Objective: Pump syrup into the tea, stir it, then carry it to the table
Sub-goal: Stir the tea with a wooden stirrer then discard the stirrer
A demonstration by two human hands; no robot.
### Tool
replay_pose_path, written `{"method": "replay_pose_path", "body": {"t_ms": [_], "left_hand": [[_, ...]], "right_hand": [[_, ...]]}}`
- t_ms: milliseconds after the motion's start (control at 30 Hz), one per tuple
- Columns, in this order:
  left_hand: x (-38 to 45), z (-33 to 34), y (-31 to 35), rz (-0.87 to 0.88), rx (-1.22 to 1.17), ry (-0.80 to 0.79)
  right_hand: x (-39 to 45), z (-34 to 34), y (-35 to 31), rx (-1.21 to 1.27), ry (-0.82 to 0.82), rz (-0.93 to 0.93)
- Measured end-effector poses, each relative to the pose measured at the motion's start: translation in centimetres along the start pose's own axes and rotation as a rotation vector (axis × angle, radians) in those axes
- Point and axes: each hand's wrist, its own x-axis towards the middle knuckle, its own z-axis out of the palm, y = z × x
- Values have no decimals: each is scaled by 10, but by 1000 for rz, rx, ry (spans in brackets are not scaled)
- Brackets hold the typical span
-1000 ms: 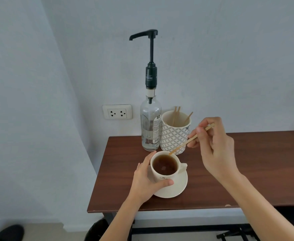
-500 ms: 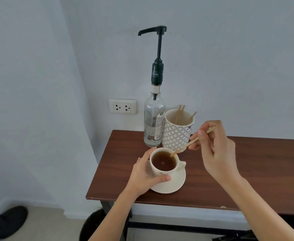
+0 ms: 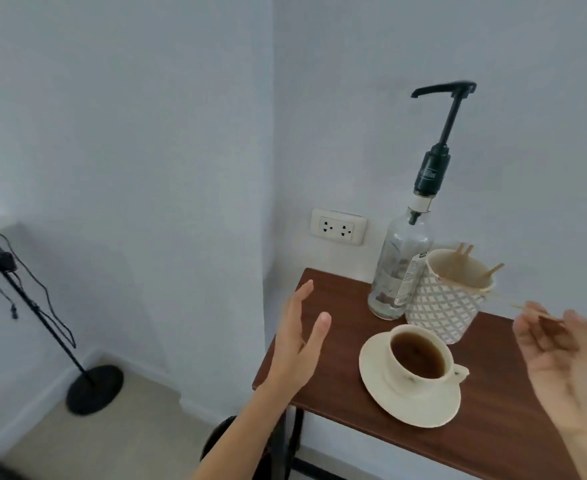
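Note:
A cream cup of brown tea [image 3: 400, 373] stands on its saucer [image 3: 378, 393] near the left end of the brown table [image 3: 333, 306]. Behind it is the clear syrup bottle [image 3: 399, 265] with a tall black pump [image 3: 444, 90]. My left hand [image 3: 299, 344] hovers left of the cup, fingers spread, touching nothing. My right hand [image 3: 569, 368] is blurred at the right, fingers apart. A thin wooden stir stick [image 3: 527, 308] runs from its fingertips to the rim of the patterned holder [image 3: 441, 306]; whether the fingers still pinch it is unclear.
The patterned holder keeps a few more sticks beside the bottle. A wall socket [image 3: 339, 226] sits behind the table's left corner. A black stand with cables [image 3: 94, 389] is on the floor at left. A dark round object [image 3: 222, 441] lies under the table edge.
My left hand has let go of the cup and opened. The right hand lifted the stick out of the tea and over to the holder. The view swung left.

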Motion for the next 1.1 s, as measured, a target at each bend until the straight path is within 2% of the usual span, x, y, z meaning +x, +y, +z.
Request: {"method": "replay_pose_path", "body": {"t_ms": [100,200,367,567,667,867,1000,1100], "left_hand": [[18,-60,-38,11,139,116],[34,-113,-100,-90,276,140],[76,-172,-200,-270,500,-14],[139,-176,-224,-202,613,-45],[156,-166,-229,-167,588,-63],[169,-150,-234,-207,489,-62],[174,-144,-241,-217,485,-54],[175,-144,-241,-213,499,-52]], "right_hand": [[-33,30,41,-46,0,9],[-75,73,93,-164,-60,-55],[-138,121,212,-522,-78,-218],[-177,119,319,-1030,-212,-210],[-178,98,359,-1137,-248,-136],[-165,73,413,-1318,-222,-23],[-151,57,440,-1372,-159,266],[-147,58,439,-1377,-78,339]]}}
